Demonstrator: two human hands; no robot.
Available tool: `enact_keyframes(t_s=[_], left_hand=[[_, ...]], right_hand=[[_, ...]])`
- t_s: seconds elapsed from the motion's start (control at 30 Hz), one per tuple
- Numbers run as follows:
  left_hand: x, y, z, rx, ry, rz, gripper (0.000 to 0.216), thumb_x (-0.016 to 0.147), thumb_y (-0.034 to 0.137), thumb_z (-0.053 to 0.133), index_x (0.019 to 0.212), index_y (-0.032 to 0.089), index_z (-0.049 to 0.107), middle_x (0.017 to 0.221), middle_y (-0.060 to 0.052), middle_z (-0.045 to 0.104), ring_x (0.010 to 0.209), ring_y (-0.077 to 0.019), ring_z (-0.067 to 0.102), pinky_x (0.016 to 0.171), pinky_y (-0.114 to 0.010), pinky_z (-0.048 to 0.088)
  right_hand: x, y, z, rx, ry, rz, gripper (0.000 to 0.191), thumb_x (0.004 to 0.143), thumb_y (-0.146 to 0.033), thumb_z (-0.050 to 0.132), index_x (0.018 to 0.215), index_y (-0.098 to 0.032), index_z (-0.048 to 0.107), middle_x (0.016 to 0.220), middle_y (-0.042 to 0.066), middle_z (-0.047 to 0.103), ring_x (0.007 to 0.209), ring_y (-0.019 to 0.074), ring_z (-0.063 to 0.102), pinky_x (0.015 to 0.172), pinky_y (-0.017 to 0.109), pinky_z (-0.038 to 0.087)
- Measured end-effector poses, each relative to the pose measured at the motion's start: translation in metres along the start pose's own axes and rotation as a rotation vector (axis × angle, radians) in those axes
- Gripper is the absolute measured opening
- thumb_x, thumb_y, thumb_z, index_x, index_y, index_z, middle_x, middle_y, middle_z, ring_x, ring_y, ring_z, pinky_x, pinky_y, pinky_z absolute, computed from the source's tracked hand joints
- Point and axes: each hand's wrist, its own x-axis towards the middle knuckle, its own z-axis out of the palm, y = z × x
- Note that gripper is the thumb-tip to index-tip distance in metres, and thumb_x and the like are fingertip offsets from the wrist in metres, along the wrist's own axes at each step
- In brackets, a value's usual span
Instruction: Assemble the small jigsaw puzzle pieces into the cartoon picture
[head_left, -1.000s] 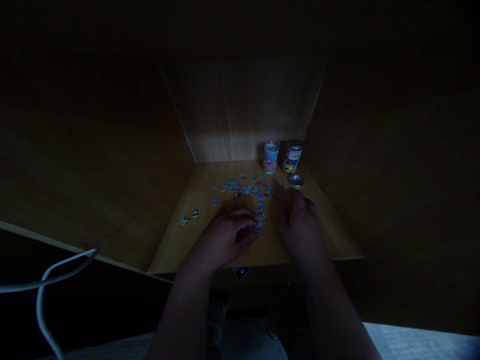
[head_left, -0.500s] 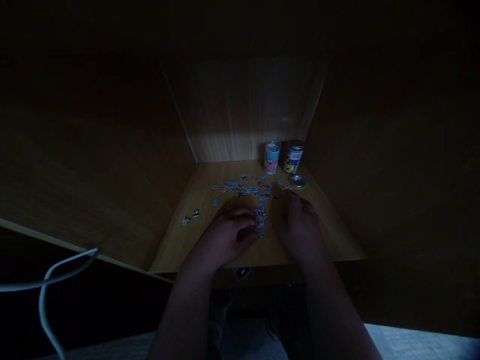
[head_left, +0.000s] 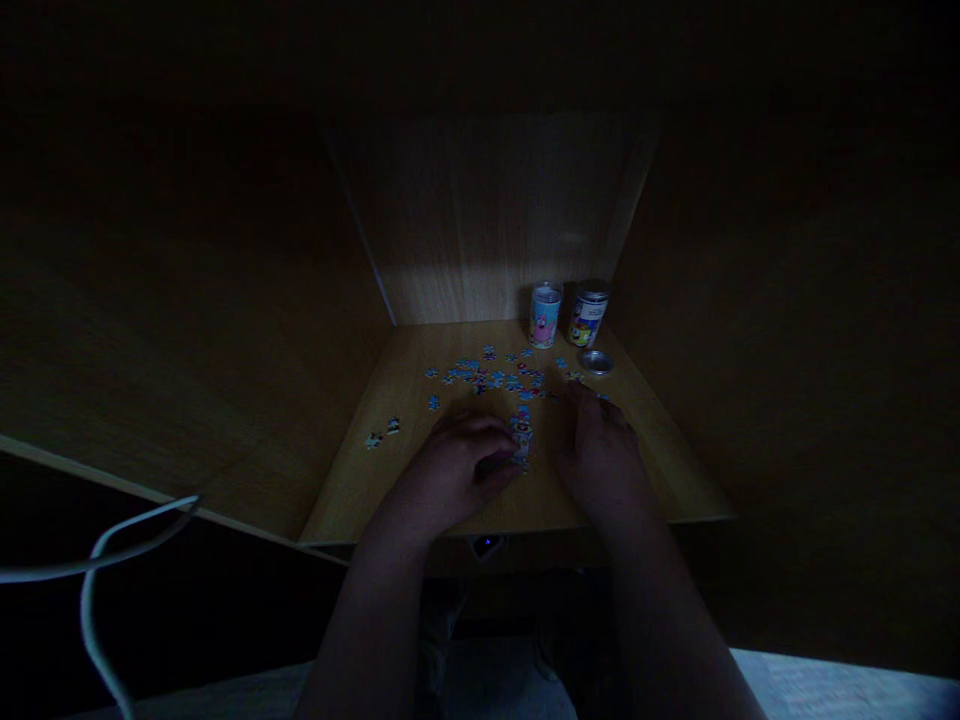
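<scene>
A narrow strip of joined jigsaw puzzle pieces (head_left: 523, 432) lies on the wooden surface between my hands. My left hand (head_left: 466, 455) is curled at its left edge, thumb and fingertips resting on it. My right hand (head_left: 604, 445) lies low to the right, fingers reaching forward with the index fingertip by some loose pieces (head_left: 575, 377); its thumb is hard to see in the dark. Beyond both hands, several loose blue and multicoloured puzzle pieces (head_left: 496, 380) are scattered. Two pieces (head_left: 393, 426) sit apart at the left.
A clear-topped can with a pink cartoon figure (head_left: 544, 318) and a second printed can (head_left: 587, 315) stand at the back right. A round metal lid (head_left: 596, 362) lies before them. Wooden panels (head_left: 487, 220) enclose the surface. A white cable (head_left: 90, 600) hangs at lower left.
My right hand's fingers have shifted slightly, and a blue piece now shows just beyond them. My left hand stays at the joined strip, almost still.
</scene>
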Motion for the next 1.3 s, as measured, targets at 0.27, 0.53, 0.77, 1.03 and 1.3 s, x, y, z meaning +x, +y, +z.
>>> enact_keyframes(t_s=[0.27, 0.53, 0.77, 1.03, 1.3], left_hand=[[0.0, -0.0009, 0.0003, 0.006, -0.004, 0.004, 0.015, 0.099, 0.023, 0.085, 0.112, 0.027, 0.079, 0.119, -0.004, 0.081, 0.113, -0.0262, 0.074, 0.102, -0.047, 0.058], [-0.0001, -0.0008, 0.0006, 0.02, 0.0, -0.003, 0.014, 0.099, 0.024, 0.086, 0.111, 0.026, 0.079, 0.119, -0.003, 0.081, 0.113, -0.026, 0.074, 0.103, -0.047, 0.056], [-0.0003, -0.0025, 0.0018, 0.012, -0.004, 0.003, 0.014, 0.099, 0.024, 0.085, 0.111, 0.026, 0.078, 0.119, -0.003, 0.08, 0.114, -0.0255, 0.073, 0.103, -0.045, 0.056], [0.0, -0.0006, 0.0004, 0.007, -0.012, -0.014, 0.012, 0.1, 0.024, 0.084, 0.11, 0.026, 0.079, 0.119, -0.004, 0.081, 0.112, -0.0256, 0.074, 0.101, -0.045, 0.057], [0.0006, 0.0009, 0.0002, 0.014, 0.002, -0.013, 0.011, 0.1, 0.023, 0.082, 0.11, 0.026, 0.079, 0.12, -0.004, 0.08, 0.114, -0.0257, 0.073, 0.104, -0.046, 0.057]], right_hand=[[0.0013, -0.001, 0.0, 0.022, -0.013, 0.018, 0.057, 0.097, -0.01, 0.054, 0.153, -0.012, 0.052, 0.14, 0.025, 0.073, 0.139, 0.0405, 0.065, 0.116, 0.06, 0.055], [0.0014, 0.0, -0.0004, 0.023, -0.005, -0.006, 0.063, 0.093, -0.009, 0.056, 0.155, -0.012, 0.049, 0.144, 0.024, 0.072, 0.137, 0.0408, 0.066, 0.116, 0.06, 0.055], [0.0015, -0.0024, -0.0021, 0.006, -0.031, 0.023, 0.062, 0.092, -0.007, 0.054, 0.154, -0.013, 0.052, 0.145, 0.023, 0.072, 0.139, 0.0376, 0.065, 0.119, 0.056, 0.052], [0.0018, -0.0027, -0.0038, -0.026, -0.059, 0.037, 0.062, 0.093, -0.01, 0.056, 0.155, -0.014, 0.051, 0.147, 0.02, 0.072, 0.138, 0.0359, 0.066, 0.119, 0.052, 0.052], [0.0021, -0.0045, -0.0037, -0.037, -0.072, 0.052, 0.062, 0.094, -0.008, 0.053, 0.157, -0.012, 0.051, 0.146, 0.021, 0.072, 0.142, 0.0359, 0.064, 0.12, 0.054, 0.051]])
